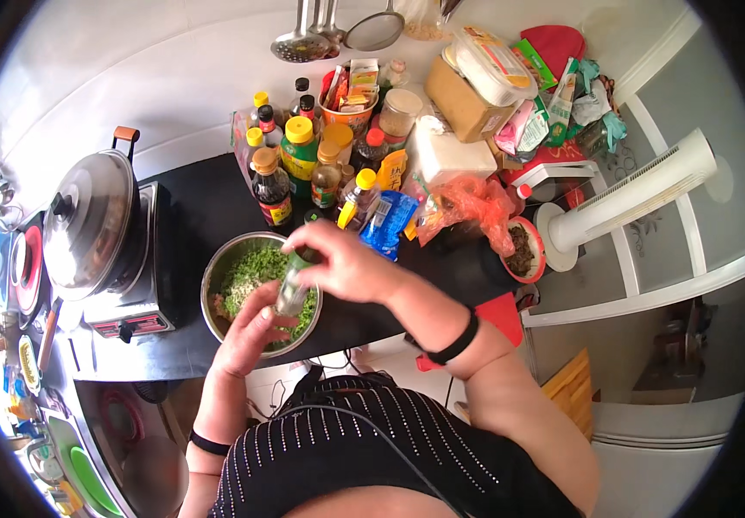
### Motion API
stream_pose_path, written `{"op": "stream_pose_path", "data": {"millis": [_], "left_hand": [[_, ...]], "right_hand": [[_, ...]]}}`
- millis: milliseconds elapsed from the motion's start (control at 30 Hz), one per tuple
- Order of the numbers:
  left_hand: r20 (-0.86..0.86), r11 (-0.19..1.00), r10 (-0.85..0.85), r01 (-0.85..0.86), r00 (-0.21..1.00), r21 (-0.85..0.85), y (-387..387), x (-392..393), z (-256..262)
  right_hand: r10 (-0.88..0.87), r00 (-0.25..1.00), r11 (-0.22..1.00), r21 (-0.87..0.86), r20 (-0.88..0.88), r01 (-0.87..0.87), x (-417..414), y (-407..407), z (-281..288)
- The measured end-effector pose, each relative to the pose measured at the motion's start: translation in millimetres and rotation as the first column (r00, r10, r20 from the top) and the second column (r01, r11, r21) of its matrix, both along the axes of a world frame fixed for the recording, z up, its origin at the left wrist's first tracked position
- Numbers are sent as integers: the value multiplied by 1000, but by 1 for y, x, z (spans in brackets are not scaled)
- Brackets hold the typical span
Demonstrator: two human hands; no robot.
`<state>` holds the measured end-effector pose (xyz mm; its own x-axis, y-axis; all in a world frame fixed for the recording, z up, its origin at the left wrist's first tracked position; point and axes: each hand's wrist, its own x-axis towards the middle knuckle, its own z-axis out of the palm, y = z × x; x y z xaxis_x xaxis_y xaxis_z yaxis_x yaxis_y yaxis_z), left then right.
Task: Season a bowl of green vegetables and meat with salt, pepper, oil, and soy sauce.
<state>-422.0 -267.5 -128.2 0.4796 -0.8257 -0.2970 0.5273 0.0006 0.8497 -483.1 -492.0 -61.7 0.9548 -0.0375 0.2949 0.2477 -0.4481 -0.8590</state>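
Note:
Above a stainless steel bowl (211, 304) I have a small clear spice bottle (289, 294) in both hands. My left hand (249, 333) holds its body from below. The fingers of my right hand (340, 262) are closed around its green top end; whether the cap is on or off is hidden by them. Inside the bowl lie chopped green herbs (255, 265), with a pale, finely chopped or granular heap (243, 291) at the middle. A bit of pinkish food shows at the bowl's left side.
A lidded wok (94, 220) stands on a stove (129, 317) to the left. Behind the bowl crowd several sauce bottles (273, 188), a blue packet (390, 220) and a red plastic bag (469, 207). Farther right are a red-rimmed bowl (537, 236) and a white tower fan (638, 188).

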Motion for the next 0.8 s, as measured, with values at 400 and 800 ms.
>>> {"op": "stream_pose_path", "data": {"millis": [400, 800], "left_hand": [[-131, 924, 368, -346, 921, 162, -2, -11, -18], [-134, 807, 584, -553, 801, 207, -13, -27, -8]], "right_hand": [[-688, 577, 272, -582, 440, 767, 74, -288, 66], [-808, 538, 163, -788, 239, 594, 149, -348, 5]]}}
